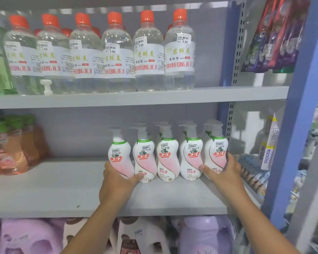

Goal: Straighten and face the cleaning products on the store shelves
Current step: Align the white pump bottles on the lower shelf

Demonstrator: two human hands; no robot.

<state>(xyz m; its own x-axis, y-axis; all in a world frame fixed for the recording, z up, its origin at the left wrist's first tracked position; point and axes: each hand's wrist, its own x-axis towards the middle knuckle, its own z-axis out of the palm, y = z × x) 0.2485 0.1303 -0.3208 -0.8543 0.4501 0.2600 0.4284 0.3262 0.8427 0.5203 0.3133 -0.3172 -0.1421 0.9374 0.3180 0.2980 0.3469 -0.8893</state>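
Note:
Several white-and-pink pump bottles with red lettering stand in a row on the middle shelf (pixel 62 189), labels facing out, with more behind them. My left hand (pixel 117 180) grips the leftmost pump bottle (pixel 118 153) at its base. My right hand (pixel 222 173) wraps around the lower part of the rightmost pump bottle (pixel 217 151). Three pump bottles (pixel 167 156) stand between them, touching side by side.
Clear bottles with orange caps (pixel 116 52) line the upper shelf (pixel 136 98). Peach-coloured bottles with green caps (pixel 13 149) sit at the left of the middle shelf. Purple jugs (pixel 206 235) fill the shelf below. A blue upright (pixel 290 143) and hanging packets (pixel 272 37) border the right.

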